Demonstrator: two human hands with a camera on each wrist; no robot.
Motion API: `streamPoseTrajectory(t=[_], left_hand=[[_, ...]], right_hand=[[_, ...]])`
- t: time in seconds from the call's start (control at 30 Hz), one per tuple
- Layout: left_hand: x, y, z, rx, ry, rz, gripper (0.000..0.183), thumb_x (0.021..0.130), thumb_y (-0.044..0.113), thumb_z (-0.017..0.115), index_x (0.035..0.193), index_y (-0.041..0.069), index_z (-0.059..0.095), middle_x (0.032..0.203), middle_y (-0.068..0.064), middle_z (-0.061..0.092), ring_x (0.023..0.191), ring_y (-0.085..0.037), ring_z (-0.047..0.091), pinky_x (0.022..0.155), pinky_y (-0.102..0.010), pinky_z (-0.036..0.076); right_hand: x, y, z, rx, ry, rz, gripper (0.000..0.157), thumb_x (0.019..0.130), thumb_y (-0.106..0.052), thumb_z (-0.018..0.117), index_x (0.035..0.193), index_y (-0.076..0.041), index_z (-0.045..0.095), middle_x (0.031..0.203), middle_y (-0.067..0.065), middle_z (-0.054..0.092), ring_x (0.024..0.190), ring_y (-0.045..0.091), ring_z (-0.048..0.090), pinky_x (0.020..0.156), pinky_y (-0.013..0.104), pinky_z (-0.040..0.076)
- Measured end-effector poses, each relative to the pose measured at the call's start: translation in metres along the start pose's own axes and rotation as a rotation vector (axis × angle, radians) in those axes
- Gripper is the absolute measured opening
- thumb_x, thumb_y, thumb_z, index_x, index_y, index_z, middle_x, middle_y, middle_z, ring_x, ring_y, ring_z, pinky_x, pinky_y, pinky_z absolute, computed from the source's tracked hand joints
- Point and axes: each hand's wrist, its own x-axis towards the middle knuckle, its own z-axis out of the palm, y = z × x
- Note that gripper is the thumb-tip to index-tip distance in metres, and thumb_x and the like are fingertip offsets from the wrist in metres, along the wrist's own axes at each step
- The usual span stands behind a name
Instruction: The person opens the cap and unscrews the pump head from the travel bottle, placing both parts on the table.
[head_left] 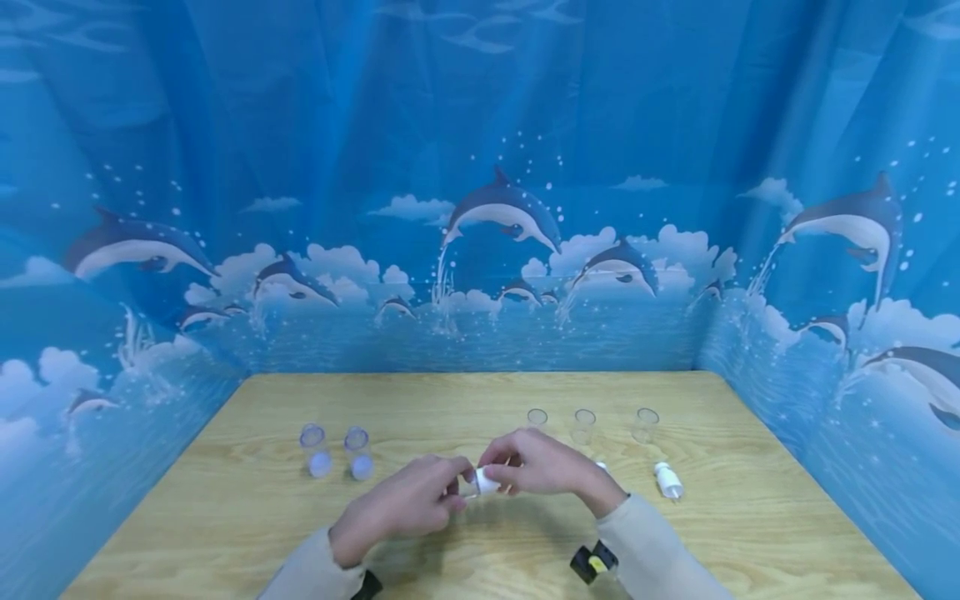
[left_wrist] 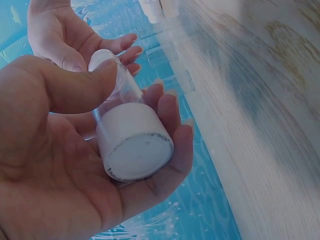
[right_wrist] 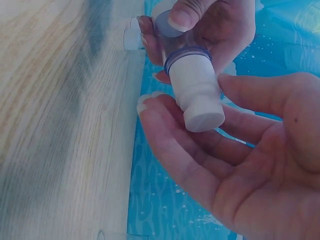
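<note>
My left hand (head_left: 416,498) grips a small clear bottle (left_wrist: 131,92) with a purple-tinted rim and a thick white base, thumb on its side. A white pump top (right_wrist: 194,82) sits at the bottle's mouth, in line with it. Around that top are the curled fingers of my right hand (head_left: 534,463), and its thumb touches the side in the right wrist view. Both hands meet over the middle of the table. How deep the top is seated, I cannot tell.
Two clear bottles with white bases (head_left: 358,454) stand at the left of the wooden table (head_left: 300,550). Three clear cups (head_left: 645,425) stand at the back right. Nearer lies a white pump top (head_left: 667,481); another white piece (head_left: 602,465) is partly hidden behind the right hand.
</note>
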Motion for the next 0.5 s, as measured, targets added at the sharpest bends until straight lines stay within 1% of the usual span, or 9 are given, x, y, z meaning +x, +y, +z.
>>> streamPoseTrajectory(t=[0.1,0.23,0.37,0.5], left_hand=[[0.0000,-0.0003,0.0005,0.001,0.004,0.008,0.032,0.092,0.007,0.070,0.125,0.007,0.067,0.089,0.004,0.071,0.072,0.001,0.058,0.064,-0.019,0.052],[-0.0003,-0.0003,0.0007,0.002,0.005,0.007,0.031,0.092,0.007,0.070,0.124,0.007,0.067,0.087,0.004,0.070,0.069,0.001,0.056,0.063,-0.018,0.051],[-0.0001,-0.0009,-0.0002,-0.010,-0.007,-0.002,0.031,0.093,0.006,0.069,0.124,0.007,0.067,0.088,0.003,0.071,0.069,0.001,0.057,0.062,-0.019,0.051],[0.0005,-0.0013,-0.0009,-0.031,-0.023,-0.013,0.032,0.093,0.007,0.069,0.125,0.008,0.067,0.090,0.003,0.071,0.071,0.001,0.058,0.064,-0.019,0.051]], right_hand=[[0.0004,0.0002,0.0013,0.012,0.002,0.016,0.023,0.105,-0.014,0.057,0.118,-0.001,0.072,0.103,0.010,0.076,0.092,0.041,0.073,0.077,0.048,0.064],[0.0012,0.0011,0.0025,0.010,0.005,-0.003,0.024,0.105,-0.015,0.057,0.117,0.000,0.072,0.102,0.011,0.076,0.090,0.042,0.074,0.076,0.047,0.065],[0.0018,0.0017,0.0028,-0.012,0.014,-0.012,0.022,0.104,-0.016,0.060,0.116,-0.003,0.073,0.103,0.010,0.077,0.088,0.037,0.075,0.074,0.036,0.065],[0.0023,0.0010,0.0027,-0.060,0.031,-0.010,0.018,0.100,-0.015,0.066,0.114,-0.007,0.074,0.104,0.006,0.077,0.084,0.022,0.074,0.073,0.025,0.062]])
